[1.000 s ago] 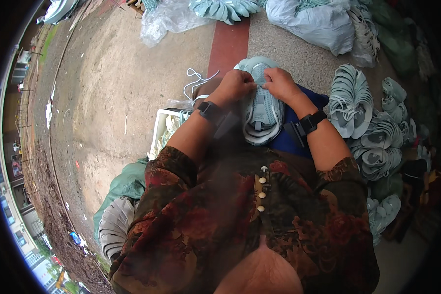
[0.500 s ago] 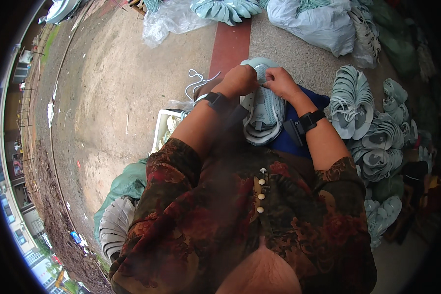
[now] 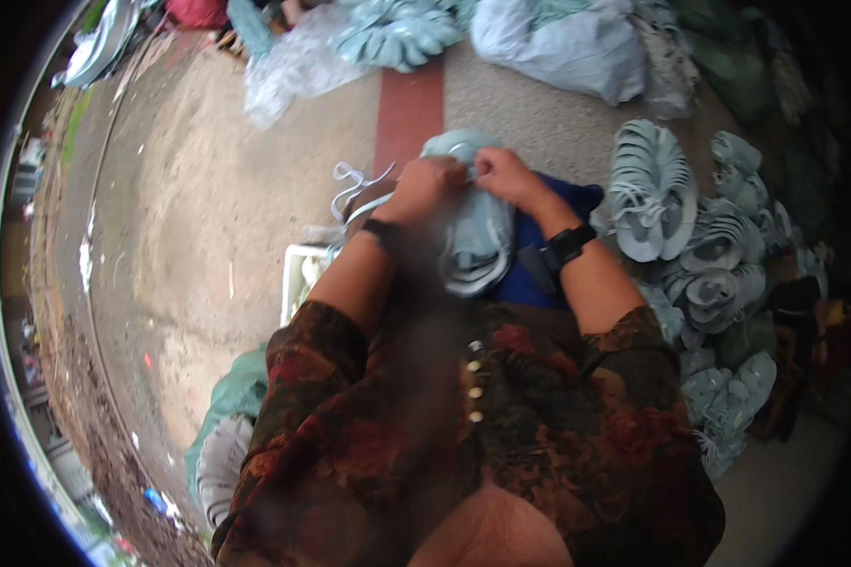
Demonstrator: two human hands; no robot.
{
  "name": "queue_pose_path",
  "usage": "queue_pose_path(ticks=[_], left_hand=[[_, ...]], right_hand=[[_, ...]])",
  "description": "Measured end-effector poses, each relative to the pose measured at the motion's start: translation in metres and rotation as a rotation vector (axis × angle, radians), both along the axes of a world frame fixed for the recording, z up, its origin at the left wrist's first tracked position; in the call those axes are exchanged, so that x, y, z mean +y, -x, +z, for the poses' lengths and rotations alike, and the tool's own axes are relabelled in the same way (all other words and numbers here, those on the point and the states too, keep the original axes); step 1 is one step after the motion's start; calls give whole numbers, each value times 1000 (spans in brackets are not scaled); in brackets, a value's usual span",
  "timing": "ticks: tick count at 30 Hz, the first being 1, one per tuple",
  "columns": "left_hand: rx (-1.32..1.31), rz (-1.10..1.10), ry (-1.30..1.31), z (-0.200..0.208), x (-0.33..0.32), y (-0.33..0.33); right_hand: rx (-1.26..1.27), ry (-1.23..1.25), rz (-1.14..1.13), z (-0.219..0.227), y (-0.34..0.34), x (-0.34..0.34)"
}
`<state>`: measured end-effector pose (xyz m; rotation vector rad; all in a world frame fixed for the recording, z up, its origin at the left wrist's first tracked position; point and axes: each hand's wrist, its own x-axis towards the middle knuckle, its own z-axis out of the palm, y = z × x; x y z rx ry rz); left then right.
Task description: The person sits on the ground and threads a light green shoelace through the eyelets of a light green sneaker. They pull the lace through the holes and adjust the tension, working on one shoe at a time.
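A pale blue-grey shoe upper lies on a dark blue cloth over my lap, its opening toward me. My left hand is closed over the upper's left side, knuckles up. Close beside it, my right hand is closed in a pinch above the lacing area. What the fingertips hold is too small and blurred to make out. A thin white shoelace sticks out in loops to the left of my left hand. Both wrists wear black bands.
Stacks of pale shoe uppers stand on the right, with more bundles behind and below. A white container is left of my lap. Ahead lie clear plastic, fanned uppers and a stuffed pale bag.
The view has shifted, so the surroundings sit further left. My hands have come closer together over the upper, and the left one now lies further across it.
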<state>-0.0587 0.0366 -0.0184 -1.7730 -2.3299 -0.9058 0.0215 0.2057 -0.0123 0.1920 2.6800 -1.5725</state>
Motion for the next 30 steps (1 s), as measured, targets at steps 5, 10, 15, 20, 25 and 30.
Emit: queue_pose_path(ticks=[5,10,15,20,25,30], left_hand=[[-181,177,5,8,-3,-12],[-130,106,115,19,-2,-12],[-107,278,104,19,-4,-27],[49,212,197,23,6,-29],[-173,219,112,15,3,-17],[-25,194,87,22,9,-33]], right_hand=[[116,-119,-70,2,-2,-12],[85,-151,-177,5,-5,-19],[174,-115,-210,-5,-8,-19],[143,-123,-182,-12,-5,-15],[91,-89,-165,-7,-5,-15],[82,-70,-168,-4,-7,-12]])
